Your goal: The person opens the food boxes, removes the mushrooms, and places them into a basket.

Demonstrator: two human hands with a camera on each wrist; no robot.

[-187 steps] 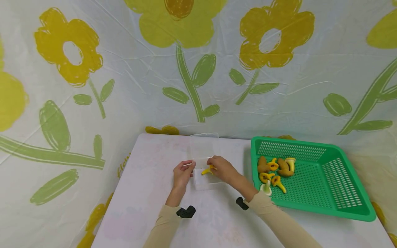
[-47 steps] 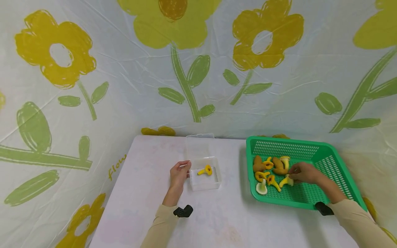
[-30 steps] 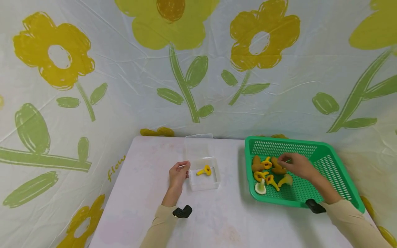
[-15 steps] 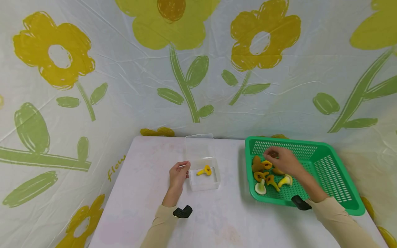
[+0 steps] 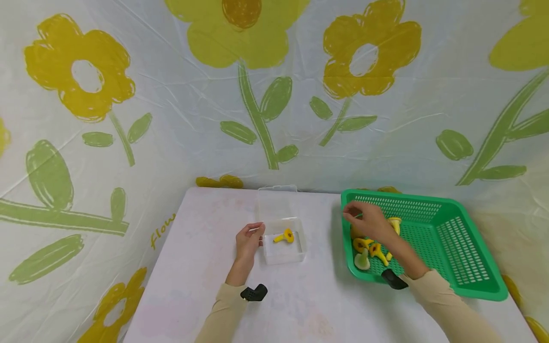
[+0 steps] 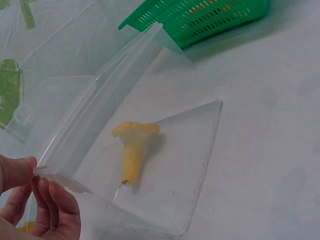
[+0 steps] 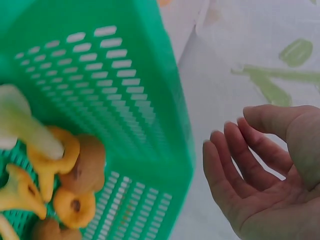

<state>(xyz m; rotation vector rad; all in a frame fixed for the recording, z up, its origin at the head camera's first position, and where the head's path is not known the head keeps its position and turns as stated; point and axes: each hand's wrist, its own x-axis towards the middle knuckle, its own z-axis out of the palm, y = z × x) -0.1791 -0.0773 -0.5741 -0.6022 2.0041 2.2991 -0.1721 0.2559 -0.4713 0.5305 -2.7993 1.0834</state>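
A small clear plastic box (image 5: pixel 285 257) stands on the table with a yellow chanterelle mushroom (image 5: pixel 284 236) lying inside. At its left side, my left hand (image 5: pixel 247 243) pinches the rim between thumb and fingers, plainest in the left wrist view. My right hand (image 5: pixel 366 220) is raised over the left edge of the green basket (image 5: pixel 411 196). In the right wrist view that right hand (image 7: pixel 270 175) has loosely bent fingers, thumb apart, and holds nothing. Beneath it in the basket lie several mushrooms: yellow ones (image 5: pixel 377 253), a pale one (image 5: pixel 362 260) and brown ones (image 7: pixel 82 165), partly hidden by the hand and forearm.
The box's clear lid (image 5: pixel 276 202) is folded back toward the wall. Both stand on a pale table (image 5: pixel 309 309), basket to the right of the box. Flower-printed sheeting (image 5: pixel 188 124) rises behind and to the left.
My right hand went from the box to the basket, where another mushroom now lies, let go from its fingers. It has since moved left, empty, over the basket edge. The left hand stays at the box.
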